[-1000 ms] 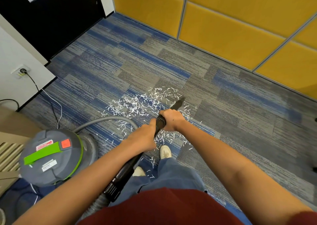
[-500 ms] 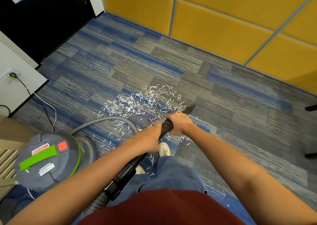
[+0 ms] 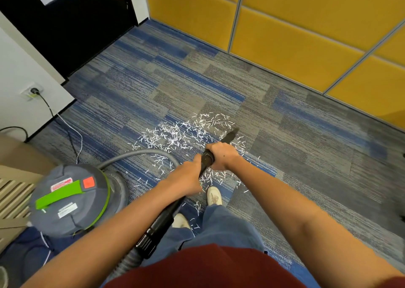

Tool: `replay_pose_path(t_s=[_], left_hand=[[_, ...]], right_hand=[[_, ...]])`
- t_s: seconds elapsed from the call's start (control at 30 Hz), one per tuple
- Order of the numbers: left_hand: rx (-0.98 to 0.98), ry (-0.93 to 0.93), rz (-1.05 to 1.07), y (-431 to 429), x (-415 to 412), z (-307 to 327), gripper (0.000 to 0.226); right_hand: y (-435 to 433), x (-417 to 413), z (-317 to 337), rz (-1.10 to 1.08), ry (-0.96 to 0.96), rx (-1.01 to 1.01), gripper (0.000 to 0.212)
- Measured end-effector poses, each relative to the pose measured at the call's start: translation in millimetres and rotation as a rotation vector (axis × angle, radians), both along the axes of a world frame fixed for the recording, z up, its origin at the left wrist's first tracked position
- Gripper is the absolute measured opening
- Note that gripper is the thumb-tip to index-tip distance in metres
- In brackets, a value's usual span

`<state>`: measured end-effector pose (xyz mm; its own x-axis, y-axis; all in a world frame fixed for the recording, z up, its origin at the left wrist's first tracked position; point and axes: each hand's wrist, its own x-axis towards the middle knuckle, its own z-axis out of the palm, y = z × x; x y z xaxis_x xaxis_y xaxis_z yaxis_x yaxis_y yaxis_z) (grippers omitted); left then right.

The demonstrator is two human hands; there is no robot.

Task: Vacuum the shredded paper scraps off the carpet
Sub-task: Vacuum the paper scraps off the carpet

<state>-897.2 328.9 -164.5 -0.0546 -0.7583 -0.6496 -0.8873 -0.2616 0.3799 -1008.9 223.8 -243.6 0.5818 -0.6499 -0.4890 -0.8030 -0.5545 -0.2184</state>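
Carpet (image 3: 197, 86): shredded paper scraps (image 3: 184, 134) scattered ahead of feet. Left hand (image 3: 186, 179) and right hand (image 3: 222, 158) both wrapped round black vacuum wand (image 3: 206, 161), nozzle tip (image 3: 232, 134) down at pile's right edge. Grey canister (image 3: 70, 202) sits left.

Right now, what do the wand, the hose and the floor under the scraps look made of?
Wand: likely hard black plastic, smooth, dull sheen along its tube. Hose: grey flexible plastic, probably; it curves freely and looks ribbed. Floor: carpet tiles, matte textile with streaked blue and grey pile in rectangular patches.
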Motion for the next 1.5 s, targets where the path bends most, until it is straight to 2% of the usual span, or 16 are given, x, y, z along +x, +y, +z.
replay_pose_path(t_s=[0.37, 0.53, 0.63, 0.77, 0.9, 1.17, 1.4, 1.5], left_hand=[[0.008, 0.016, 0.194, -6.5, 24.1, 5.1, 0.064], [0.001, 0.012, 0.209, -12.8, 23.5, 6.9, 0.059], [0.004, 0.005, 0.205, -17.0, 18.0, 6.6, 0.061], [-0.004, 0.028, 0.187, -22.7, 11.8, 7.9, 0.064], [-0.010, 0.053, 0.172, -33.6, 7.6, 8.5, 0.067], [0.000, 0.019, 0.145, -53.0, -7.2, 1.2, 0.059], [-0.009, 0.039, 0.190, -46.5, -5.2, -5.0, 0.070], [-0.013, 0.043, 0.221, -42.7, -0.6, -6.1, 0.068]], right_hand=[[-20.9, 46.0, 2.2, 0.117, -0.034, 0.011, 0.011], [-28.6, 46.9, 5.0, 0.162, -0.044, -0.005, 0.018], [-33.0, 41.0, 4.7, 0.173, -0.046, -0.016, 0.013], [-40.7, 28.9, 10.4, 0.200, -0.044, -0.058, 0.018], [-52.6, 19.3, 13.0, 0.164, -0.014, -0.079, 0.017], [-65.1, 7.3, -2.0, 0.066, 0.025, -0.001, 0.024], [-63.9, 13.6, -15.5, 0.086, -0.039, 0.035, 0.017], [-63.0, 22.8, -16.9, 0.102, -0.065, 0.033, 0.018]])
